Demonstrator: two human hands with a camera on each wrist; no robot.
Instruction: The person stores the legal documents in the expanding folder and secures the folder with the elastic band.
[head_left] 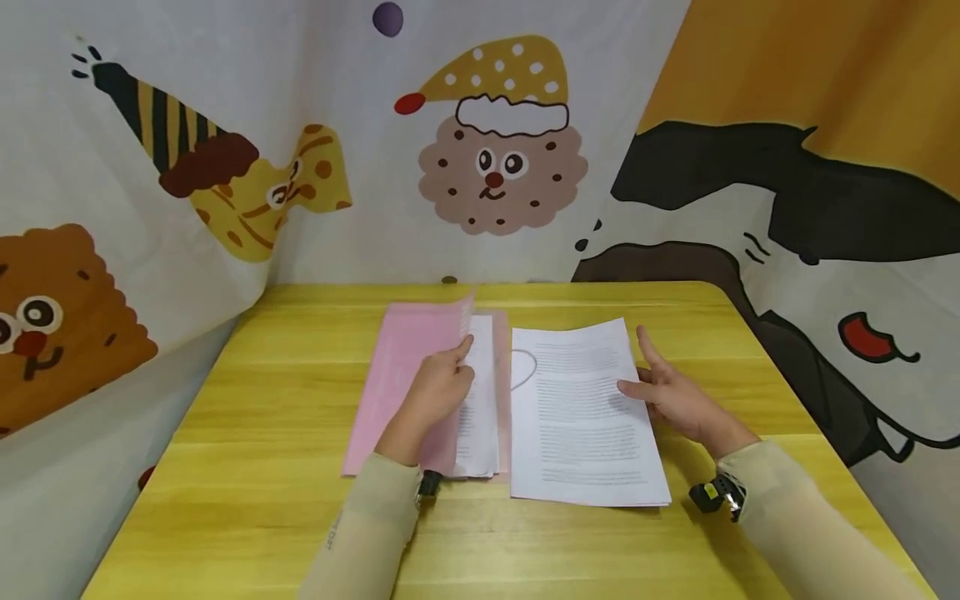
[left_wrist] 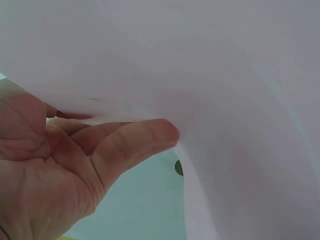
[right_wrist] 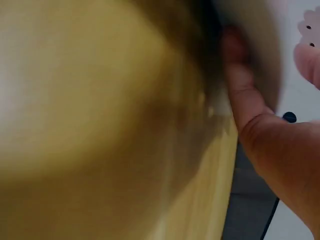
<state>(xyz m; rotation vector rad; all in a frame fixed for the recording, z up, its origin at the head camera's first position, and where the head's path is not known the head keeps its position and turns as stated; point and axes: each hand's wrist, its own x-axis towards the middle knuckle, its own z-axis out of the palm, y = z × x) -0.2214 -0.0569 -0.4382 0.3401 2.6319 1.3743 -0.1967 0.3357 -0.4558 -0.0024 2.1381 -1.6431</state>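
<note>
A pink folder (head_left: 412,350) lies partly open left of the table's middle. My left hand (head_left: 438,387) pinches its raised front cover by the right edge; in the left wrist view my thumb (left_wrist: 145,137) presses against the pale cover. Under that cover white printed pages (head_left: 483,417) show. To the right lies a stack of printed sheets (head_left: 585,417), its upper right corner lifted. My right hand (head_left: 682,400) grips the stack's right edge, thumb on top and some fingers hidden behind. A thin pale loop (head_left: 536,367) curves over the stack's left side.
The yellow wood-grain table (head_left: 262,467) extends on both sides and in front of the papers. Behind it hangs a white curtain (head_left: 337,67) printed with cartoon biscuits.
</note>
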